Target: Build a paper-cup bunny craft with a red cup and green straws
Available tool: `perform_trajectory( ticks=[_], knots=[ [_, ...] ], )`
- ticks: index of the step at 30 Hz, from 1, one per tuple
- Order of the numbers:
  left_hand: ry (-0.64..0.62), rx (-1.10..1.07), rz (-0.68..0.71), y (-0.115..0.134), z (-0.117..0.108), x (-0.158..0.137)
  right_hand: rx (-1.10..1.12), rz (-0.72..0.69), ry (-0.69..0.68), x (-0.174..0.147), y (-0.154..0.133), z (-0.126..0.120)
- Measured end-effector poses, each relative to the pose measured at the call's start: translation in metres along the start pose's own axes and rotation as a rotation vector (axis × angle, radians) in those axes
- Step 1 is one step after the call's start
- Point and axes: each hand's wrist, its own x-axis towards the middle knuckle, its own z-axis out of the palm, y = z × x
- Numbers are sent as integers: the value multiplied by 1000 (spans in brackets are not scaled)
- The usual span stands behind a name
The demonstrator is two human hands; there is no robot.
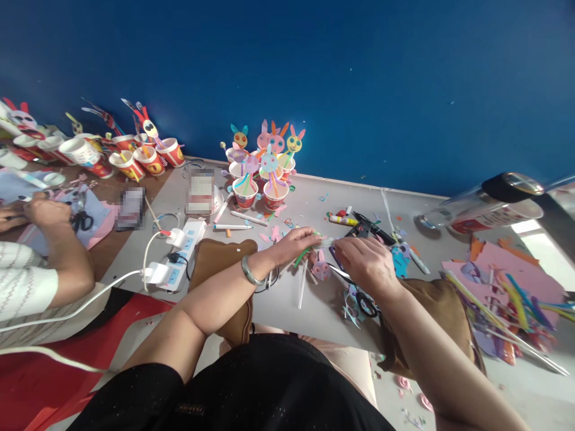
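Over the grey table, my left hand (pixel 299 245) is closed, pinching a narrow green strip (pixel 302 256) between thumb and fingers. A clear, shiny strip (pixel 326 242) spans the small gap to my right hand (pixel 366 263), whose curled fingers close on its far end; their tips are partly hidden. Just below the gap lies a pink paper rabbit face (pixel 320 269). A clear straw-like stick (pixel 302 286) rests beneath my left hand. Scissors with black handles (pixel 367 304) lie below my right hand, among blue paper scraps (pixel 353 305).
Paper cups (pixel 275 194) with rabbit faces stand by the blue wall. Markers (pixel 344 220) and scraps lie around. At right are a clear bottle (pixel 476 200) and pink paper sheets (pixel 516 269). Left are a power strip (pixel 184 254), cables and another person's arm (pixel 67 257).
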Motion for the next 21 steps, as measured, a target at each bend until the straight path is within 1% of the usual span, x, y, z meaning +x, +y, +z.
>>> perform_trajectory(
  ticks=[3, 5, 7, 10, 14, 17, 21],
  knots=[
    [24, -93, -22, -2, 2, 2, -77, -143, -51, -2, 0, -6],
    [32, -143, -43, -2, 4, 2, -105, -184, -43, -4, -1, -8],
    [33, -169, -63, -2, 4, 2, -109, -193, -17, -6, -2, -9],
    [34, -154, -58, -2, 2, 1, -63, -164, 16, -10, -5, -8],
    [20, -140, -39, -7, -2, 3, 37, -76, 34, -17, -11, -3],
    [-2, -174, -51, -10, -3, 5, 95, 13, 109, -21, -17, 3],
    [-59, -212, -76, -10, -1, 4, 75, 94, 213, -22, -24, 11]
  ],
)
